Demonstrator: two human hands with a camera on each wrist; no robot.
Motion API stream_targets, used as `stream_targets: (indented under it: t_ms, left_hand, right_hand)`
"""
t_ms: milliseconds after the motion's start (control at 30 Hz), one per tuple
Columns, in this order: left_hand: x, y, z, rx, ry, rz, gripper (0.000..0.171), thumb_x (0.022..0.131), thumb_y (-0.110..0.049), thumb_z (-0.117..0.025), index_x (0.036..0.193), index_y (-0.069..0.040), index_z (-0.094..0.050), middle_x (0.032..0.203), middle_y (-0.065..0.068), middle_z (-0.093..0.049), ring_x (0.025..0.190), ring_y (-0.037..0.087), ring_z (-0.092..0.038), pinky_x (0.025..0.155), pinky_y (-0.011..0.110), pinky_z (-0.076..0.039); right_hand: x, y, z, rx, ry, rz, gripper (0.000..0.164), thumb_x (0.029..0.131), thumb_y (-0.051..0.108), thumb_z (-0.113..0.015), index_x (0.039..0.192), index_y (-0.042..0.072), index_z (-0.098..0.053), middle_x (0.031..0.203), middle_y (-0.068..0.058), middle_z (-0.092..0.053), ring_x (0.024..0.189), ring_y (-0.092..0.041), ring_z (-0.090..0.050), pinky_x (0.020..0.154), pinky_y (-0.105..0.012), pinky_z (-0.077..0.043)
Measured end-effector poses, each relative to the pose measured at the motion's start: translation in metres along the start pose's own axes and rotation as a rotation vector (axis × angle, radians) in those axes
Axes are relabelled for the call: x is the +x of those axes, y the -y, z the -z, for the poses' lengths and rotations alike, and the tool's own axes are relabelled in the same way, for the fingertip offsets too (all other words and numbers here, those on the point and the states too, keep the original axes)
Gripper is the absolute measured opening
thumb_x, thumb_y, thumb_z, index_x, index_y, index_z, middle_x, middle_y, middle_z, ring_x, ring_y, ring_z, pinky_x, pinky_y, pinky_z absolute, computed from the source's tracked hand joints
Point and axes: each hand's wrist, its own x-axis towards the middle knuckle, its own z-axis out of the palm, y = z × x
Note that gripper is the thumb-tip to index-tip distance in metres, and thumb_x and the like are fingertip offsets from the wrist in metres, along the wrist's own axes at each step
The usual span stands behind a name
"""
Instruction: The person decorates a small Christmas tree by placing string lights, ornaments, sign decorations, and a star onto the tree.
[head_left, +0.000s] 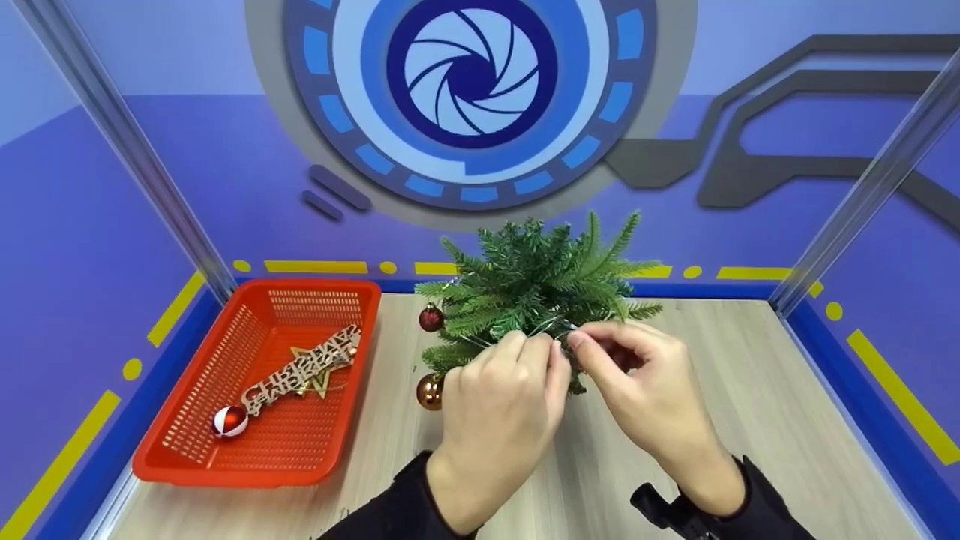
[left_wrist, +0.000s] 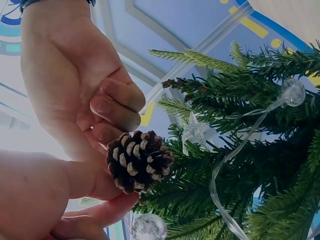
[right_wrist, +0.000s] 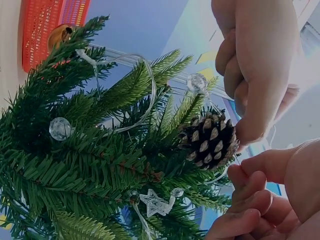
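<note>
Artificial Christmas tree (head_left: 532,277), upright before blue-purple printed walls (head_left: 210,157) framed with metal posts (head_left: 127,135), on a wood-grain surface (head_left: 757,390), right of a red plastic basket (head_left: 247,475). Left grip (head_left: 501,397) pinched closed on a pine cone (right_wrist: 210,141) at the tree's near side; right grip (head_left: 652,382) pinched just beside, on fine thread (right_wrist: 237,159). Plain in both wrist views, along with a clear star ornament (right_wrist: 156,202): the pine cone, hidden behind the left grip in the head view. Among wooden letters (head_left: 300,371) in the basket: "CHRI" legible, the rest overlapping.
</note>
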Motion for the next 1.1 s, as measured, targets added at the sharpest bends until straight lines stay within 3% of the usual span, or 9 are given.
stream_targets:
  t_ms: [300, 633, 1100]
  left_hand:
    - [0.0022, -0.0026, -0.0002, 0.025, 0.011, -0.009, 0.021, 0.092, -0.024, -0.064, 0.072, -0.019, -0.06, 0.062, -0.008, -0.046, 0.045, 0.008, -0.044, 0.035, 0.025, -0.034]
    - [0.0028, -0.0018, -0.0053, 0.088, -0.048, -0.018, 0.02, 0.093, -0.025, -0.063, 0.074, -0.018, -0.065, 0.063, -0.007, -0.048, 0.047, 0.009, -0.047, 0.035, 0.025, -0.034]
    - [0.0012, -0.0024, -0.007, 0.112, -0.015, -0.016, 0.014, 0.093, -0.024, -0.064, 0.086, -0.015, -0.073, 0.069, -0.006, -0.057, 0.052, 0.009, -0.054, 0.038, 0.027, -0.042]
  right_hand:
    - [0.0014, -0.0036, -0.0016, -0.068, -0.011, 0.011, 0.012, 0.088, 0.017, -0.076, 0.087, 0.028, -0.077, 0.07, 0.01, -0.063, 0.058, -0.01, -0.053, 0.051, -0.02, -0.044]
    - [0.0051, -0.0076, -0.005, -0.026, -0.005, -0.018, 0.01, 0.088, 0.017, -0.076, 0.086, 0.027, -0.077, 0.069, 0.007, -0.063, 0.056, -0.011, -0.053, 0.05, -0.02, -0.043]
    - [0.0064, -0.0084, -0.0051, -0.018, 0.02, -0.058, 0.008, 0.09, 0.021, -0.073, 0.084, 0.026, -0.075, 0.069, 0.005, -0.063, 0.055, -0.013, -0.053, 0.049, -0.022, -0.043]
